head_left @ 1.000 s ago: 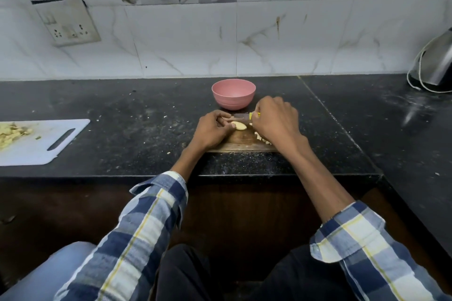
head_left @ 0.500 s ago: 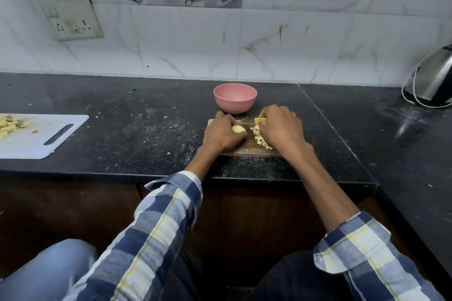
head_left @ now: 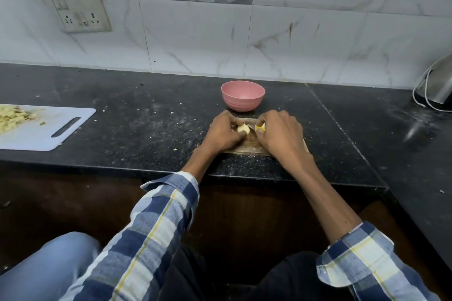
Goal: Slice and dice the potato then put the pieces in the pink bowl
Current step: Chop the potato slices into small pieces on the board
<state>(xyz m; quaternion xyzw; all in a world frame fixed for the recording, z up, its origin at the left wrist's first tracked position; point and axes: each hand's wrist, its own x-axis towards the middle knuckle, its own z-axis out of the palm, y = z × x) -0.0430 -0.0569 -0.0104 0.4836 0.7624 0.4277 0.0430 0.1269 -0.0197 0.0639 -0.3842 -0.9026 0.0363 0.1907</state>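
A pale piece of peeled potato (head_left: 243, 128) lies on a small wooden chopping board (head_left: 247, 149) near the counter's front edge. My left hand (head_left: 223, 133) pinches the potato piece from the left. My right hand (head_left: 281, 133) is curled round a yellow-handled knife (head_left: 260, 128), of which only a bit of the handle shows; the blade is hidden. The hand covers any diced bits. The pink bowl (head_left: 243, 96) stands just behind the board, and what it holds cannot be seen.
A white plastic cutting board (head_left: 52, 129) with chopped pale pieces lies at the far left of the black counter (head_left: 146, 129). A steel kettle (head_left: 437, 85) with a white cord stands at the far right. A socket plate (head_left: 78, 8) hangs on the tiled wall.
The camera has tilted down a little. My right hand has shifted over the diced pieces, which showed half a second ago. Both hands stay on the wooden board.
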